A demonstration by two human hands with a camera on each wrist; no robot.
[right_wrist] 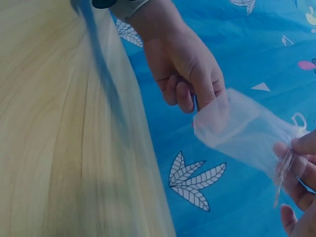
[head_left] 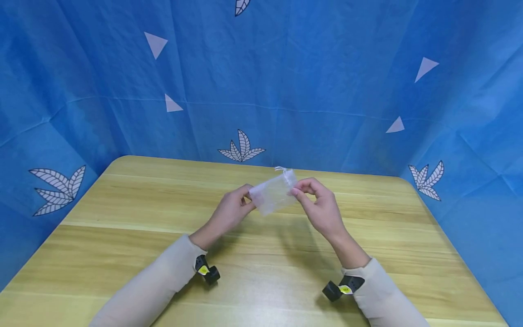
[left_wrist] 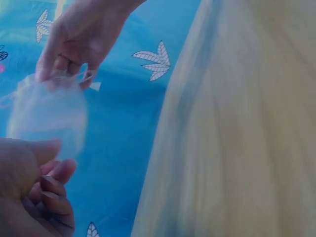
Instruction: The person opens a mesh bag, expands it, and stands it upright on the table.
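A small sheer white drawstring pouch (head_left: 273, 194) is held up over the wooden table, stretched between both hands. My left hand (head_left: 232, 208) pinches its closed bottom corner between thumb and fingers. At the gathered end, my right hand (head_left: 323, 206) pinches the fabric just beside the drawstring (head_left: 281, 169). In the right wrist view the pouch (right_wrist: 242, 123) looks flat and see-through, and the cord (right_wrist: 297, 120) loops out near the right fingertips (right_wrist: 301, 148). The left wrist view shows the pouch (left_wrist: 49, 113) blurred between the two hands.
The light wooden table (head_left: 163, 281) has rounded far corners. Blue curtains (head_left: 310, 68) with white leaf and triangle prints hang behind it and along both sides. Black wrist cameras (head_left: 211, 274) sit on both sleeved forearms, low over the tabletop.
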